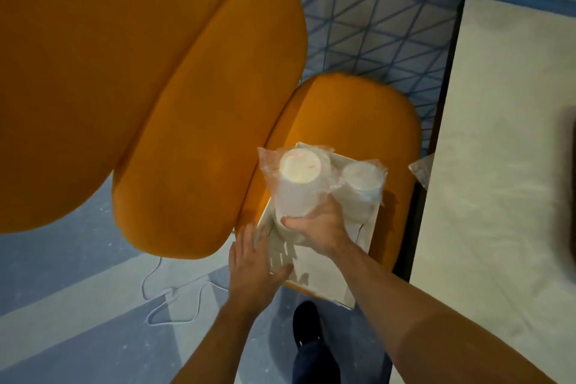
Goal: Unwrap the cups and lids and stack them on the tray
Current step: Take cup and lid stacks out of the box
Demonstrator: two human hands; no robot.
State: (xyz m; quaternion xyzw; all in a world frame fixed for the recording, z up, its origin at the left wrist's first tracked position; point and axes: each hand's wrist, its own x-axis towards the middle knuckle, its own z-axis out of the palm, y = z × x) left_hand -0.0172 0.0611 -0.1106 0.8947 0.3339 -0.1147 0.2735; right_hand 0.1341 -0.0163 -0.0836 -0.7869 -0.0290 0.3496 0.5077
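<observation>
Right hand (321,227) grips the tall plastic-wrapped stack of white cups (299,184). Left hand (252,262), fingers relaxed, rests on the white rectangular tray (324,277). Shorter wrapped white stack (363,184) stands at 3 o'clock of the cups.

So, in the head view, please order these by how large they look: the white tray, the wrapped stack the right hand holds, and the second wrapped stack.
1. White tray
2. Wrapped stack in the right hand; it is nearer the camera, so its lead is unsure
3. Second wrapped stack
</observation>
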